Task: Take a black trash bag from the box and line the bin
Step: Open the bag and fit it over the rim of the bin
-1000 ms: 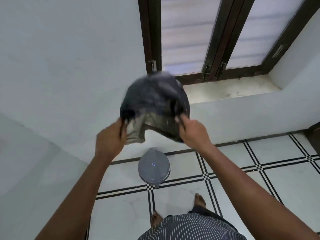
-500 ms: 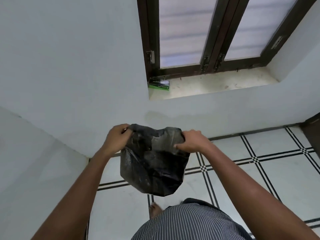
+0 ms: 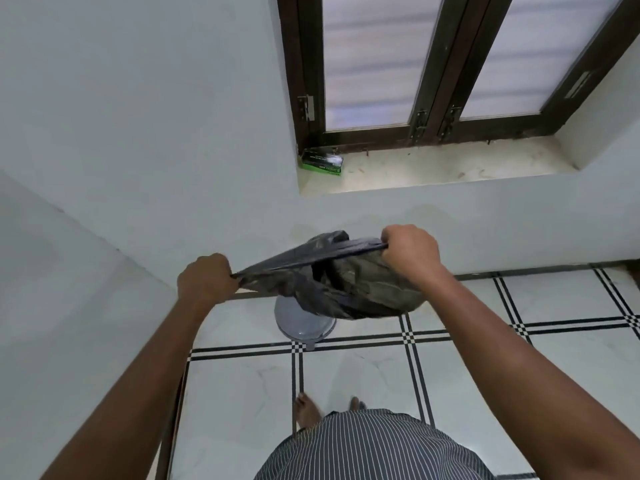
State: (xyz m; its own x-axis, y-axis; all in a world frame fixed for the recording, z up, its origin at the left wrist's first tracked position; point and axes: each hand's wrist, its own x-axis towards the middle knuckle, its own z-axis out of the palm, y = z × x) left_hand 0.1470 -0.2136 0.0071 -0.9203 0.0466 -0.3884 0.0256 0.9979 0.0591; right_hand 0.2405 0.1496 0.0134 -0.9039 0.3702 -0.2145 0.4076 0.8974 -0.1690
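A black trash bag hangs between my hands, its top edge pulled taut into a band. My left hand grips the left end of that edge in a closed fist. My right hand grips the right end, slightly higher and closer to the wall. The bag's body sags below the right hand. Under it, a grey round bin with its lid shut stands on the floor by the wall, its upper part hidden by the bag. A green box lies on the windowsill's left end.
White walls meet in a corner at the left. The windowsill runs under a dark-framed window. The floor is white tile with black lines. My bare feet stand a step behind the bin.
The bag went from raised and billowing, to hanging between close hands, to stretched wide now. My hands have moved apart, and the bin is back in view below the bag.
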